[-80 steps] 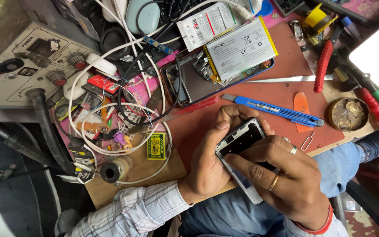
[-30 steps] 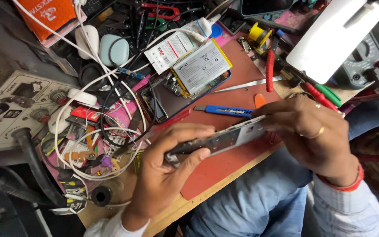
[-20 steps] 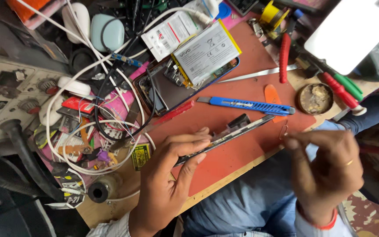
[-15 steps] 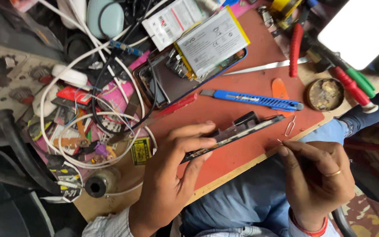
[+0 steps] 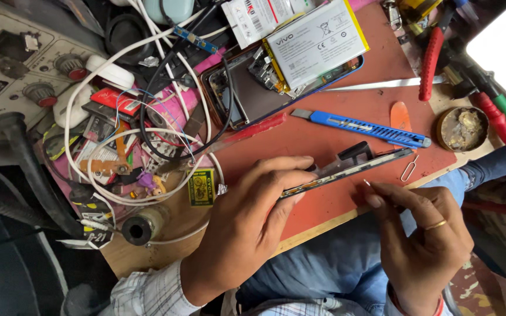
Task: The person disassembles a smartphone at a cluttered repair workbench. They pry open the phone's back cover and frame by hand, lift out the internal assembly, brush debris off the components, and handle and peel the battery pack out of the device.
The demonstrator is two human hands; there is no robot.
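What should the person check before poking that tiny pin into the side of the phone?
1. Phone held firm: ok, the left hand grips it on edge above the red mat.
2. Pin ready: ok, the right hand pinches a thin pin just beside the phone's edge.
3. Pin lined up with a hole: cannot tell, too small to see.
4. Blue cutter out of the way: ok, it lies apart, behind the phone.
5. Spare paper clip: ok, lies on the mat near the phone's end.
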